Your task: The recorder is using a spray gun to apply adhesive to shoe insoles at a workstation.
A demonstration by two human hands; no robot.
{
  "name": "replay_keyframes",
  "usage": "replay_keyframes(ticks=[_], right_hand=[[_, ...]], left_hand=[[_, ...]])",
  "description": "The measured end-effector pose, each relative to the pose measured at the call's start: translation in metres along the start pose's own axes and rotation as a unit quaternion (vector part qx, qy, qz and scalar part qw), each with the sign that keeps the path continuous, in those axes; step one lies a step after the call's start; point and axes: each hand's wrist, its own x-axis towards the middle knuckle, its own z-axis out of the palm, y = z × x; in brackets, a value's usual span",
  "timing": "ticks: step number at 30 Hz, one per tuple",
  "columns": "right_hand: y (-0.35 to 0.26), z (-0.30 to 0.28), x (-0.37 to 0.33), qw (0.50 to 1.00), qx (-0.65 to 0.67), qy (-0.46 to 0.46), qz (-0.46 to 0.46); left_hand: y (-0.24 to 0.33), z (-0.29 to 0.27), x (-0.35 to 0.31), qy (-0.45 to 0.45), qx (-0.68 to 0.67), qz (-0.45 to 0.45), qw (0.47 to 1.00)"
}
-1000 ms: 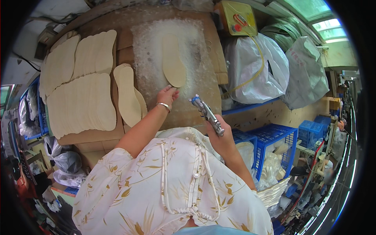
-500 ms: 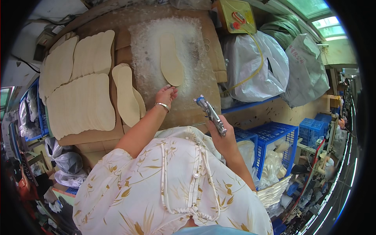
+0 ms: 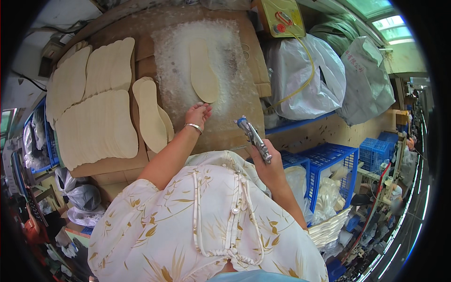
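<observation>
A pale cream insole (image 3: 203,70) lies flat on a patch of cardboard crusted white. At its heel end, the fingers of my left hand (image 3: 199,116) pinch the near edge. My right hand (image 3: 271,170) is wrapped round a metal spray gun (image 3: 253,137) with a blue part at its front. The gun is held to the right of the insole and nearer to me, apart from it. Left of my left forearm, a couple of overlapping insoles (image 3: 150,110) rest on the cardboard. Beyond them are fanned rows of insoles (image 3: 96,129) lying close together.
A yellow can (image 3: 293,21) with a yellow hose (image 3: 311,77) stands at the far right. White plastic sacks (image 3: 305,75) and a grey sack (image 3: 364,84) sit beside the table. Blue crates (image 3: 331,157) holding plastic-wrapped items stand at my right, below the table's edge.
Both hands keep their grips and hardly move. The whole view has shifted very slightly.
</observation>
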Motion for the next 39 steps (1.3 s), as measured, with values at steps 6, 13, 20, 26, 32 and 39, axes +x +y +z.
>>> replay_keyframes(ticks=[6,13,20,26,32,39], right_hand=[[0.002,-0.001,-0.005,0.999,0.027,-0.044,-0.016],[0.004,-0.002,-0.009,1.000,-0.001,-0.028,0.002],[-0.002,-0.004,-0.009,0.999,-0.007,-0.016,0.027],[-0.005,0.000,0.004,0.999,-0.003,-0.030,-0.023],[-0.002,-0.007,0.015,0.999,0.016,-0.027,-0.011],[-0.006,-0.007,0.011,0.998,0.047,0.013,-0.032]], left_hand=[[0.003,0.004,-0.005,0.008,0.002,-0.007,1.000],[0.006,0.005,-0.009,0.015,0.035,-0.011,0.999],[0.006,0.004,-0.009,0.015,0.040,-0.010,0.999],[0.005,0.006,-0.010,0.017,0.040,-0.009,0.999],[0.004,0.010,-0.008,0.011,0.018,-0.010,1.000],[0.013,0.014,0.004,0.055,0.015,0.008,0.998]])
